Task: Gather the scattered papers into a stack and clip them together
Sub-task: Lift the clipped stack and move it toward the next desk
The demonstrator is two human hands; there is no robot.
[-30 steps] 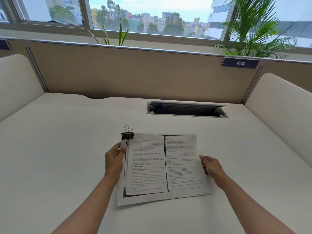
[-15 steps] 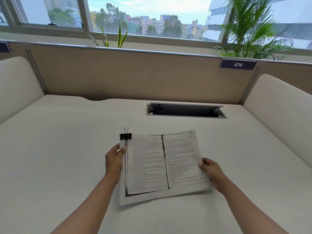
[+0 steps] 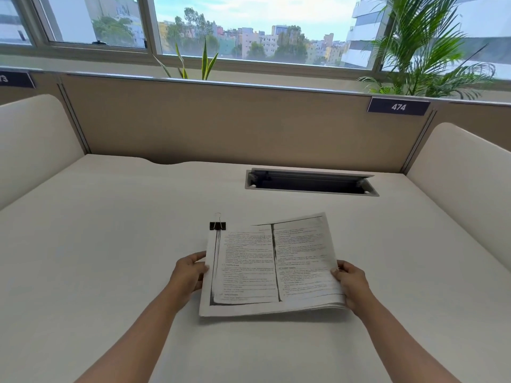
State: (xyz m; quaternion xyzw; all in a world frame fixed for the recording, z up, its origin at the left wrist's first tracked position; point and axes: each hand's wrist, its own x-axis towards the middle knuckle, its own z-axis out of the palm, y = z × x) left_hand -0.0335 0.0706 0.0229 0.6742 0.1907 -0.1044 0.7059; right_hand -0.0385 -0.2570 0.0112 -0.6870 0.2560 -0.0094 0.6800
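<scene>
A: We record the stack of papers (image 3: 272, 268) as white sheets printed with black text in two columns, with dark photocopy bands along the left margin and down the centre fold.

B: We confirm. The binder clip (image 3: 217, 225) at the top left corner is black, with silver wire handles.

A: The desk (image 3: 110, 244) is off-white and unpatterned; the partition (image 3: 221, 120) behind it is tan.

B: We add the number plate (image 3: 398, 107): dark navy, white digits 474. The cable tray (image 3: 311, 182) shows a grey frame with a black interior.
</scene>
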